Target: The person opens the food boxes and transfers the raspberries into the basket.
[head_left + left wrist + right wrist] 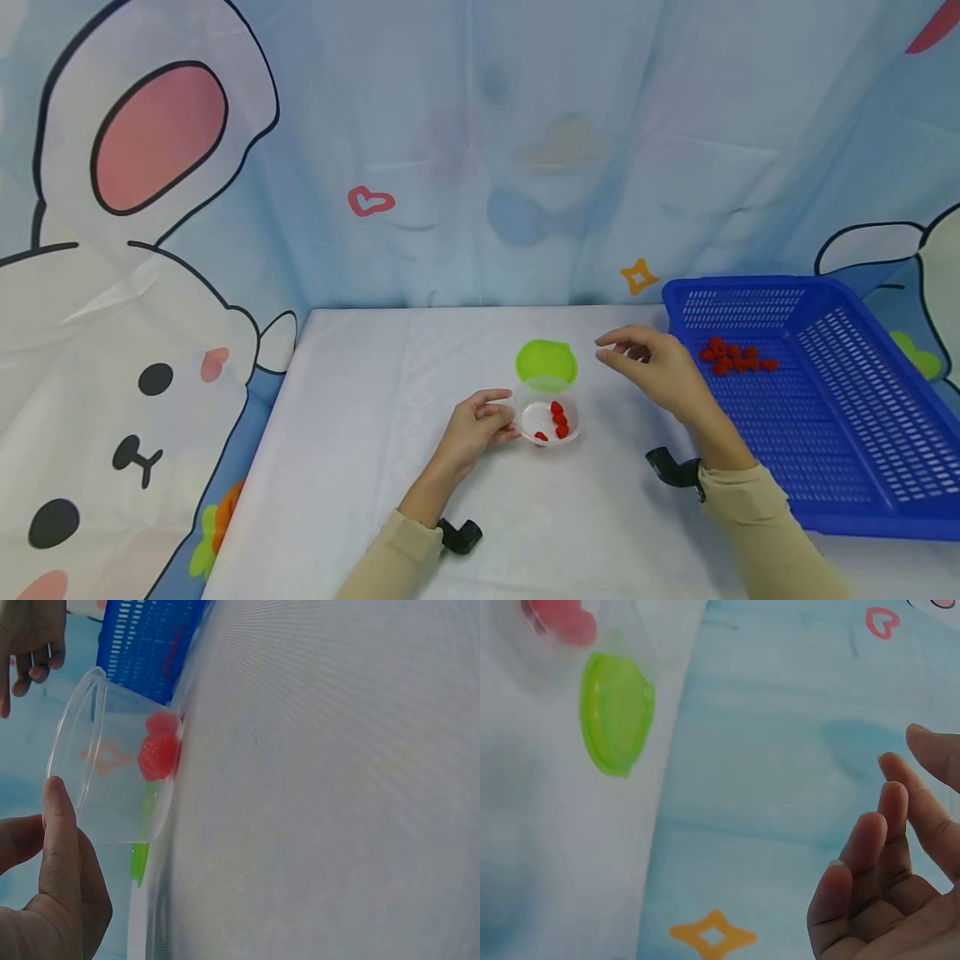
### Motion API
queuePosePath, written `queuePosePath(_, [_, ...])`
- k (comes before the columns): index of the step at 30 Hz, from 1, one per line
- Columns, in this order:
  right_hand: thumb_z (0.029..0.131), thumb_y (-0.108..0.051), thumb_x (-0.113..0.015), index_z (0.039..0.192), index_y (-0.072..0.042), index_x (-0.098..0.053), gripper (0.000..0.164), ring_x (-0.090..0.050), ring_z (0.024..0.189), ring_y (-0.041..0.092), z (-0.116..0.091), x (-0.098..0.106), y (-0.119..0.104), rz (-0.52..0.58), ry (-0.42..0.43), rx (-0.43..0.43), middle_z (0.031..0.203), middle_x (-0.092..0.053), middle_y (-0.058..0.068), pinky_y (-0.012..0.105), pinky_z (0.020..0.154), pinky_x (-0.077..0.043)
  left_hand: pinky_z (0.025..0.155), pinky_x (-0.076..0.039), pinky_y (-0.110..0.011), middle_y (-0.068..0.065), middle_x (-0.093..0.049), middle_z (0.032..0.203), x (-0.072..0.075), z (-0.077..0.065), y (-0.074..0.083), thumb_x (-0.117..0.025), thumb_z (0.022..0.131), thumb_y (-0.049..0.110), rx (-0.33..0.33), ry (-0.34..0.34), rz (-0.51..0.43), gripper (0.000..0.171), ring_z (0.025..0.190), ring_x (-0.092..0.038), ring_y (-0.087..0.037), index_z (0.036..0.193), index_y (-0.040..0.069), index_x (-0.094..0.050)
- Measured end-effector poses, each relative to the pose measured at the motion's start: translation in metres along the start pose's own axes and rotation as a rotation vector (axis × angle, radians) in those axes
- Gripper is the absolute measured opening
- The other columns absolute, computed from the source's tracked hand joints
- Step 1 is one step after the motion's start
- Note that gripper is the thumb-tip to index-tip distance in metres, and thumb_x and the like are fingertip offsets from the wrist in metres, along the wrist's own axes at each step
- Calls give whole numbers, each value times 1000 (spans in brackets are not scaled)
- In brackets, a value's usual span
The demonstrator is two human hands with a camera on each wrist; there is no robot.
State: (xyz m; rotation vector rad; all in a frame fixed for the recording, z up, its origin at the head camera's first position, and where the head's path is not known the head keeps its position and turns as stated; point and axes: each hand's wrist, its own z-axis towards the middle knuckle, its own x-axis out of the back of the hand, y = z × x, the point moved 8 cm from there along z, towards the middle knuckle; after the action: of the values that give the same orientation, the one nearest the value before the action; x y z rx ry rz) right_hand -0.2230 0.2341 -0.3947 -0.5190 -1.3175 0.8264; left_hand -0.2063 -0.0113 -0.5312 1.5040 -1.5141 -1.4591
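Note:
A clear plastic cup [531,417] stands on the table with several red raspberries [560,419] at its bottom. At its left side is my left hand [477,427], its fingertips touching the cup near the rim. The left wrist view shows a raspberry [158,757] through the cup's wall and a fingertip against the rim. Just behind the cup lies a green lid [546,362]. My right hand [651,365] is raised over the table between the lid and a blue basket [840,425], thumb and fingers apart, holding nothing.
The blue basket stands at the right, with several red raspberries [738,358] in a group toward its back left. White cloth [360,433] covers the table. A printed curtain [465,150] hangs behind it.

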Motion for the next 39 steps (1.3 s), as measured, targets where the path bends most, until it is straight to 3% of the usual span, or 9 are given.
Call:
queuePosePath(6, [92,-15,-75,106,-7,-77,16,-49,82,24,0,-33,2,34,-28,23,98,-61,11,32,62,-45,81,-62,-36,-17,-62,101,0,-1,0,-65,96,0,0,0,2,38,83,-65,-20,133,-2,-57])
queuePosePath(10, [90,-12,-77,104,-7,-77,15,-48,94,27,-1,-57,12,78,-65,39,101,-66,9,38,73,-45,81,-62,-36,-18,-62,102,0,-1,0,-65,96,-1,1,-2,-1,38,83,-66,-20,133,-2,-57])
queuePosePath(18, [86,-13,-80,96,-12,-81,10,-43,111,31,-5,-91,33,114,-138,-12,110,-61,14,49,85,-42,80,-62,-36,-17,-63,101,0,-1,0,-65,96,-1,3,-3,-11,38,82,-65,-19,133,-3,-57])
queuePosePath(24, [83,-15,-83,88,-21,-81,9,-36,118,44,-8,-111,32,-10,-250,39,123,-53,25,57,85,-40,81,-62,-36,-17,-63,101,0,0,0,-66,96,0,-2,-5,-8,38,84,-66,-20,133,-2,-57])
queuePosePath(31, [77,-10,-80,81,-31,-80,21,-31,121,49,-11,-126,26,-128,-360,112,138,-46,28,53,84,-39,82,-61,-36,-19,-63,103,-1,0,1,-66,96,0,-8,-11,-12,37,84,-65,-21,132,-2,-58])
queuePosePath(39, [73,-17,-85,78,-32,-80,17,-36,115,44,-7,-131,26,-252,-450,13,142,-43,24,50,82,-47,82,-62,-37,-19,-63,103,0,0,-1,-66,96,0,-12,-17,-19,37,86,-65,-22,132,-2,-57])
